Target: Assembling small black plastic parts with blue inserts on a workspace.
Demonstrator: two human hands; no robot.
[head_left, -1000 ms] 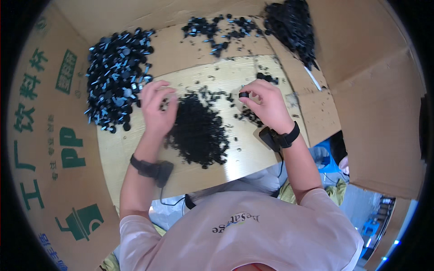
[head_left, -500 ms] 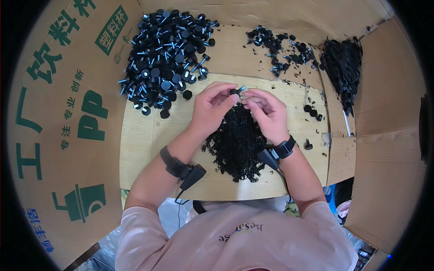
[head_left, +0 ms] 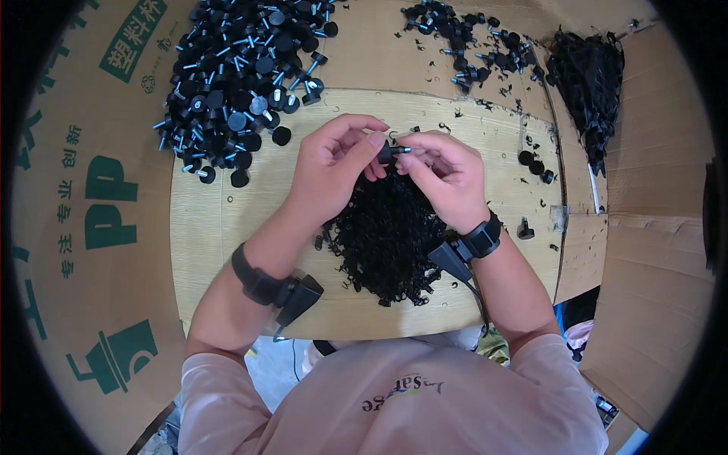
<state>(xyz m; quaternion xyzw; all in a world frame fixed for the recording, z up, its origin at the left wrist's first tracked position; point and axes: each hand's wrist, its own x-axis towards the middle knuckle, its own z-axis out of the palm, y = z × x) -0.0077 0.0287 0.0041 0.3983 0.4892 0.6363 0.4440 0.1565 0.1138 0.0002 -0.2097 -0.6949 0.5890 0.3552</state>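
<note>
Between the fingers of my left hand is a screw-in foot with a round black head, its metal stud pointing right. The fingertips of my right hand are pinched together at the stud's tip; whatever small piece they hold is hidden. Just below both hands lies a heap of small black curled rings. At the far left is a big pile of black-headed screw-in feet with bluish metal studs.
A smaller group of screw-in feet lies at the back right among loose black bits. Black strips hang in a bunch by the right cardboard wall. Several black heads and one foot lie on the right of the wooden table.
The view has shifted, so the far piles sit higher in the picture. The foot in my left hand has turned from tilted upward to nearly level, its stud toward my right fingertips.
</note>
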